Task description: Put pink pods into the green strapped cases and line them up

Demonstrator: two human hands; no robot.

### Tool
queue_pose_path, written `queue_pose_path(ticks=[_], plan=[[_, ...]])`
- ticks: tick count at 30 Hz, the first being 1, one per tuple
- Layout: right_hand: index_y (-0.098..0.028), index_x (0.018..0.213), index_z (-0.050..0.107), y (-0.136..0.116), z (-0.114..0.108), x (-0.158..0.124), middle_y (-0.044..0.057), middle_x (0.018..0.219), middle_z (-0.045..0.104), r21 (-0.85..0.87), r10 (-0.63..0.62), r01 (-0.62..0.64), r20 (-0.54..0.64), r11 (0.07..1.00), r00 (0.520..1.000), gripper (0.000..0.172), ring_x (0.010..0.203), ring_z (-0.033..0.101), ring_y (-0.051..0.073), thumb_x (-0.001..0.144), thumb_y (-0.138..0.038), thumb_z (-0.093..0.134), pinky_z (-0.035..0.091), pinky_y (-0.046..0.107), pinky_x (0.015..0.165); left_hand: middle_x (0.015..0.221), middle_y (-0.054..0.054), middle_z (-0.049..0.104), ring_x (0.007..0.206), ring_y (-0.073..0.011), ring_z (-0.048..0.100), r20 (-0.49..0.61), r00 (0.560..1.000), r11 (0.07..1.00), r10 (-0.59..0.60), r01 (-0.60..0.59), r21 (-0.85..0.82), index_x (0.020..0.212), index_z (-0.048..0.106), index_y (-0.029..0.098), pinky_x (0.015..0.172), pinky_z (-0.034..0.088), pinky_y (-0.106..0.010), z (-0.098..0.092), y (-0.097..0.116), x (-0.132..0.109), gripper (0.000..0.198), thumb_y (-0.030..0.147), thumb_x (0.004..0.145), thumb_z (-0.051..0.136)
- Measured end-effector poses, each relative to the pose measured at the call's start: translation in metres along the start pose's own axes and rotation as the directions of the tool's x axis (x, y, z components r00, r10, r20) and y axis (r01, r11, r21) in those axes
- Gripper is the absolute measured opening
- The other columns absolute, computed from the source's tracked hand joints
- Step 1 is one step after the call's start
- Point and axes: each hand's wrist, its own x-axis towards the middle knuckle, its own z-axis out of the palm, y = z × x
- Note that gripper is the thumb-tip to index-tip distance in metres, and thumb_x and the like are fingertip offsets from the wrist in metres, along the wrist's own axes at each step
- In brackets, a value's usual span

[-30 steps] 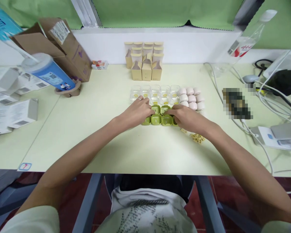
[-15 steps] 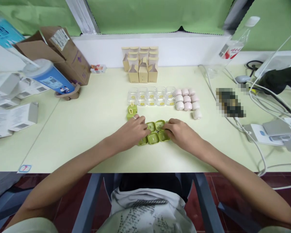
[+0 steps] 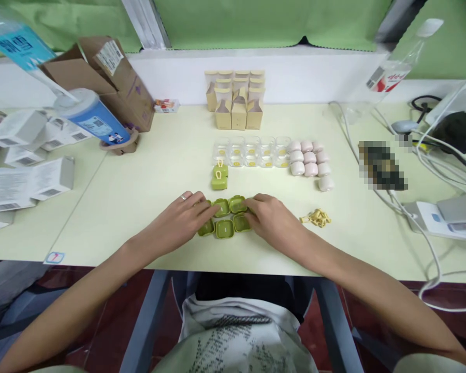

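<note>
A tight cluster of small green square cups (image 3: 224, 228) lies on the table between my hands, with open hollows facing up. My left hand (image 3: 184, 220), wearing a ring, grips the cluster's left side, its fingertips reaching over the cups there. The right side is gripped by my right hand (image 3: 270, 217), its fingers bent against the end cups. Parts of the outer cups are hidden under the fingers. Just behind stand two closed green pieces (image 3: 219, 182) with pale yellow loops on top. To the right of my right hand is a small pile of yellow loops (image 3: 319, 218).
Clear plastic cups (image 3: 251, 153) stand in rows behind, beside pale pink and white rounded pieces (image 3: 309, 157). Open tan boxes (image 3: 238, 114) stand near the wall. White boxes (image 3: 54, 176) and a blue cup (image 3: 97, 122) are left; cables (image 3: 423, 233) and a bottle (image 3: 392, 72) right.
Both hands and the cluster of green cups have slid left along the table. The pile of yellow loops, hidden behind the right hand and arm before, now shows. The view has shifted slightly.
</note>
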Motion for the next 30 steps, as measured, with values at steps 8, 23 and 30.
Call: queue_pose_path(ticks=[8,23,30], plan=[[-0.022,0.124,0.071,0.031,0.016,-0.053,0.016,0.128,0.072,-0.099,-0.112,0.096,-0.181,0.991,0.977,0.02,0.115,0.07,0.033,0.105,-0.027,0.067,0.063,0.042,0.078,0.118,-0.013,0.077,0.106,-0.0273,0.07,-0.245,0.947,0.976,-0.209,0.185,-0.117,0.13,0.065,0.016,0.086,0.061,-0.04,0.011,0.049,-0.034,0.029,0.032,0.106,0.069],[-0.018,0.121,0.067,0.022,0.043,-0.051,0.018,0.13,0.072,-0.139,-0.152,0.128,-0.172,0.982,0.973,0.019,0.118,0.068,0.034,0.108,-0.03,0.063,0.066,0.048,0.088,0.118,-0.014,0.072,0.113,-0.029,0.067,-0.295,0.931,0.967,-0.214,0.158,-0.202,0.135,0.068,0.021,0.1,0.062,-0.046,0.043,0.055,-0.033,0.032,0.02,0.103,0.07],[-0.021,0.145,0.053,0.036,0.034,-0.063,0.018,0.138,0.066,-0.059,-0.055,0.044,-0.195,0.997,0.979,0.053,0.113,0.073,0.034,0.101,-0.044,0.074,0.066,0.047,0.078,0.154,-0.019,0.053,0.141,-0.0346,0.056,-0.182,0.85,0.815,-0.495,0.381,-0.438,0.162,0.046,0.028,0.109,0.061,-0.052,0.037,0.031,-0.04,0.067,0.038,0.102,0.073]])
